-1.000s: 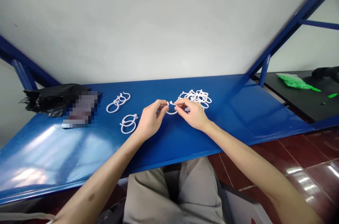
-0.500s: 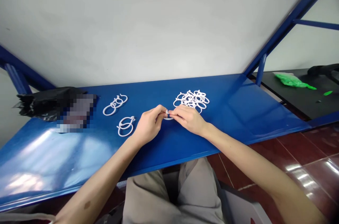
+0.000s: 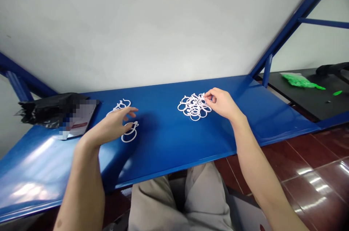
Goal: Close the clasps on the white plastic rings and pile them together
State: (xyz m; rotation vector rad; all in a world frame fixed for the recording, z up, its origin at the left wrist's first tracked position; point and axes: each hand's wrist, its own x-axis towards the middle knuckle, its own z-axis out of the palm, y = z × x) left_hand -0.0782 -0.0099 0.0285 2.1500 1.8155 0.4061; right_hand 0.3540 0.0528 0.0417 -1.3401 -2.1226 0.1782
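My left hand (image 3: 117, 124) hovers over the left side of the blue table, fingers apart and nothing in them. Below and beside it lie a few white curtain rings (image 3: 129, 140), and another small group of rings (image 3: 124, 103) shows just past its knuckles, partly covered. On the right, a heap of white curtain rings (image 3: 194, 109) lies tangled together. My right hand (image 3: 220, 103) reaches its upper right edge, thumb and fingertips pinched on one of those rings; the hand hides part of that ring.
Black plastic bags (image 3: 51, 109) and a flat, partly blurred object (image 3: 81, 118) lie at the left of the blue table (image 3: 163, 143). A white panel (image 3: 163, 31) rises behind. To the right, a black table (image 3: 308, 96) bears a bright green bag (image 3: 300, 80).
My hands have parted from the middle, where they held a ring together. The left has gone left and opened over the rings there; the right has moved to the heap's right edge.
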